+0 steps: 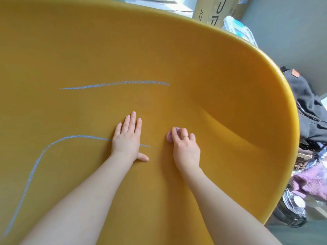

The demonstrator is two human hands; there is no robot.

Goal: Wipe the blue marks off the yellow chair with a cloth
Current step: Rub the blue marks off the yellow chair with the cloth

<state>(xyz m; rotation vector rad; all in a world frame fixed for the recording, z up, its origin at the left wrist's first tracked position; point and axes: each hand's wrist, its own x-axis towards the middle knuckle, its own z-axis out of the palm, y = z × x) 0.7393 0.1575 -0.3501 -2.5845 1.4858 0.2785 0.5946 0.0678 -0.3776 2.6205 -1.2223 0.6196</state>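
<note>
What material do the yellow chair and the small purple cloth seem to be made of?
Yellow chair: probably moulded plastic, matte; one seamless curved shell with soft highlights.
Purple cloth: apparently soft fabric, bunched under the right hand; its weave is too small to tell.

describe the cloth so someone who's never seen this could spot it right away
Start at the big yellow chair that fills the view, then find the right hand with a ring, beside the flat left hand. The cloth is the small pinkish-purple wad bunched under those fingers, the only soft, non-yellow thing on the seat.
</note>
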